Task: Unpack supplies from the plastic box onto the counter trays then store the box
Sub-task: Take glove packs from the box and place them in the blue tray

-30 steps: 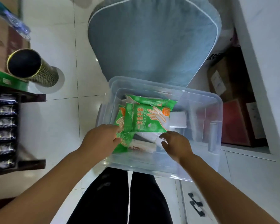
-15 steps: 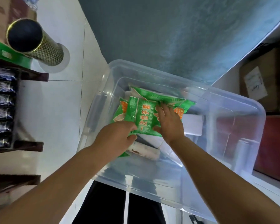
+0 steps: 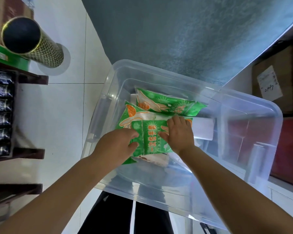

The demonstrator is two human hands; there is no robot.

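Head view: green packet [image 3: 152, 137] between both hands [image 3: 116, 146]; inside box [image 3: 243, 105].

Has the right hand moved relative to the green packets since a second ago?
Yes. The right hand went forward from the near edge onto the top green packet inside the plastic box.

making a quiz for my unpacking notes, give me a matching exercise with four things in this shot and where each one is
Things:
1. nearest green printed plastic packet
2. black-topped gold patterned tube
3. brown cardboard carton with a white label
4. clear plastic storage box

Places:
a. far left, lying over the shelf edge
b. between both hands, inside the box
c. far right, beside the box
d. centre, in front of the person's legs

Pairs: 1-b, 2-a, 3-c, 4-d
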